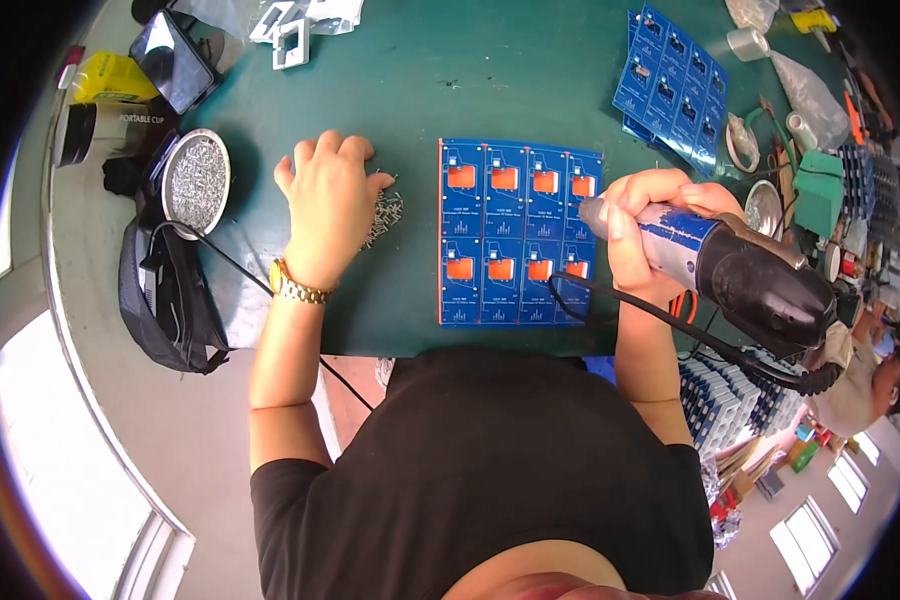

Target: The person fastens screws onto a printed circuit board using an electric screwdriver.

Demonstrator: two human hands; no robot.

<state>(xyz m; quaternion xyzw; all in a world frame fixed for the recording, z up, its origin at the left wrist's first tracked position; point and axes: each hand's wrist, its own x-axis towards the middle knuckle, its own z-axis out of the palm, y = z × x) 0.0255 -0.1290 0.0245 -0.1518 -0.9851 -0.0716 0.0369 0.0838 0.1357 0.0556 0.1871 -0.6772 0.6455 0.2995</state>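
Observation:
My left hand (325, 205) rests palm down on the green table, fingers curled but apart. Its thumb touches the edge of a small loose pile of screws (385, 217), partly hidden beside the palm. My right hand (650, 225) is wrapped around a corded electric screwdriver (685, 245) with a worn grey and blue front and a black rear. The tool's nose points left, over the right edge of a blue circuit board panel (462, 215). That panel lies flat in front of me, with several orange rectangles in two rows; its right edge is partly covered by my hand and the cable.
A round dish of screws (196, 185) stands on the left by a dark pouch (165, 290) and a phone (175, 62). More blue panels (675, 85) lie stacked at the far right. White plastic frames (292, 42) lie at the back. A black cable (670, 318) hangs across the right side.

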